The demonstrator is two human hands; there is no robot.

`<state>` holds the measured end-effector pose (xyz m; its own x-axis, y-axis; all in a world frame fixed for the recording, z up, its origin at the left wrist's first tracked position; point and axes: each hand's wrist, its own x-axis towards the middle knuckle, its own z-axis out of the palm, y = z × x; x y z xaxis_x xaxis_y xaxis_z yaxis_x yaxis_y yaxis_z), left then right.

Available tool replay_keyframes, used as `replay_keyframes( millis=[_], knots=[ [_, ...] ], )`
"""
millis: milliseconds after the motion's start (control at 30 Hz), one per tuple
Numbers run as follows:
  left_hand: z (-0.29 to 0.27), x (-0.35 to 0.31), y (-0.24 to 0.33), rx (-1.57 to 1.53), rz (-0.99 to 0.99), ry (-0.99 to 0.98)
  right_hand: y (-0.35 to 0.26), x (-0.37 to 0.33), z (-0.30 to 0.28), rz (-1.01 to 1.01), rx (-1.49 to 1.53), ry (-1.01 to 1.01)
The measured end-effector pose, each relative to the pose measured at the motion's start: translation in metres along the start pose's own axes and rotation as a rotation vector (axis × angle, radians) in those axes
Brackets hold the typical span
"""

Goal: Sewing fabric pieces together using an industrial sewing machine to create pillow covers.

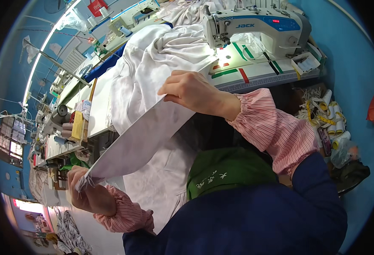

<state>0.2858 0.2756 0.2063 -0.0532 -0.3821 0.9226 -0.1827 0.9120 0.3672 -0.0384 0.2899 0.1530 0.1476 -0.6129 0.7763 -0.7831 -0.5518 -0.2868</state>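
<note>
- in my head view, the white fabric (140, 138) is plain and pale, with a greyish-lilac tint where it falls in shade.
- i see its upper edge drawn out in a fairly straight slanting line between the hands, while the lower side bows down in a curve; loose threads fray from the left end.
- it is above the person's lap, and its far end reaches toward the needle side of the sewing machine (257, 27) on the worktop (257, 70).
- i have the left hand (89, 191) closed, fingers curled around the frayed end.
- i have the right hand (191, 91) nearly closed, thumb and forefinger pinching the upper edge, the other fingers bent.
- beyond the right hand i see a big heap of white cloth (148, 55) lying in soft folds.
- i see pink striped sleeves (272, 127) around both forearms.
</note>
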Motion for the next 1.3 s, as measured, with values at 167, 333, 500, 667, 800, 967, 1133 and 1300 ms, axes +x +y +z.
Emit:
replay_keyframes(
  millis=[167, 333, 500, 667, 800, 967, 1133, 1300],
  knots=[
    [0.016, -0.009, 0.003, -0.147, 0.253, -0.136, -0.009, -0.051, -0.031, -0.028, -0.050, 0.045],
    [0.128, -0.041, -0.026, -0.243, 0.014, -0.487, -0.032, -0.193, -0.046, 0.335, -0.109, 0.041],
    [0.259, -0.119, -0.136, -0.172, -0.246, -0.759, -0.014, -0.243, -0.008, 0.637, -0.006, -0.034],
    [0.305, -0.122, -0.157, -0.005, -0.172, -0.927, 0.003, -0.231, -0.012, 0.767, 0.035, -0.053],
    [0.325, -0.112, -0.164, -0.006, -0.207, -0.941, 0.024, -0.222, -0.017, 0.753, 0.055, -0.008],
    [0.342, -0.103, -0.179, -0.013, -0.217, -0.966, 0.044, -0.214, -0.015, 0.720, 0.050, 0.012],
    [0.358, -0.092, -0.193, -0.060, -0.188, -0.949, 0.066, -0.200, -0.014, 0.686, 0.036, 0.075],
    [0.376, -0.081, -0.202, -0.111, -0.335, -0.935, 0.091, -0.187, -0.015, 0.653, 0.003, 0.114]
  ],
)
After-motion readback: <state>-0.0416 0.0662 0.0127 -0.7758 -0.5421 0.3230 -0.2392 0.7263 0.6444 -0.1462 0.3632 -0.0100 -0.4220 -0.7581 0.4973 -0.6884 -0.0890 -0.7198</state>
